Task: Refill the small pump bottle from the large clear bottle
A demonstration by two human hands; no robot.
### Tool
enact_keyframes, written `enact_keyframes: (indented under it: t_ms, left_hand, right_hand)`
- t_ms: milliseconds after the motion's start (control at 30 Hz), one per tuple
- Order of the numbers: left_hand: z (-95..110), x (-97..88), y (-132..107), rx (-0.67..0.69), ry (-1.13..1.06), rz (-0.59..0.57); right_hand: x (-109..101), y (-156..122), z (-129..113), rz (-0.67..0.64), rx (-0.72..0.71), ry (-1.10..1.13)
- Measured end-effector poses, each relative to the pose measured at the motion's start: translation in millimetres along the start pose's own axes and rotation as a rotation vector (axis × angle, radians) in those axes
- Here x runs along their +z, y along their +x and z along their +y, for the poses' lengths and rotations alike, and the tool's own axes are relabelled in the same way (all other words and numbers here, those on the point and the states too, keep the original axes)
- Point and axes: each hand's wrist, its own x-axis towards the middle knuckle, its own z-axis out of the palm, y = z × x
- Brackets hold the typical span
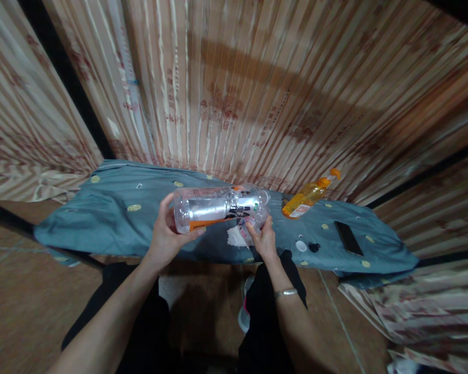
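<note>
Bottle point(210, 209) held sideways: left hand point(167, 231), right hand point(265, 240).

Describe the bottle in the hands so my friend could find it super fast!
Find the blue-green cloth, then the left hand and right hand over its middle. Between them is a clear bottle, held sideways. Unlike the orange pump bottle nearby, its plastic is colourless, with orange-and-black printing.

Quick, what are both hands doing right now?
Left hand: holding one end of the clear plastic bottle.
Right hand: holding the other end of the clear plastic bottle.
</note>
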Motion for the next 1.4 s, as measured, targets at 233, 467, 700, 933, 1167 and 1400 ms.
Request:
enact_keyframes:
  t_ms: [233,467,700,933,1167,1400]
  left_hand:
    - [1.1,0.1,-0.1,-0.013,-0.005,-0.008]
    - [0.4,0.2,-0.8,-0.025,0.009,-0.003]
    - [4.0,1.5,-0.1,-0.026,-0.016,0.009]
    - [3.0,0.4,0.1,-0.024,-0.005,-0.011]
    - [2.9,0.7,0.3,-0.019,-0.02,-0.008]
    - [1.6,1.0,0.4,-0.012,-0.015,0.001]
  right_hand:
    - [-1.5,-0.9,-2.5,0.006,-0.014,-0.01]
    - [-2.2,-0.9,-4.9,0.001,0.004,0.006]
    - [-1.9,-0.8,-4.7,-0.01,0.015,0.025]
    - [-0.9,-0.4,-0.3,-0.012,0.0,0.012]
    - [-1.7,-0.7,-2.6,0.001,0.003,-0.025]
    - [-2.1,-0.8,-3.1,0.006,0.004,-0.012]
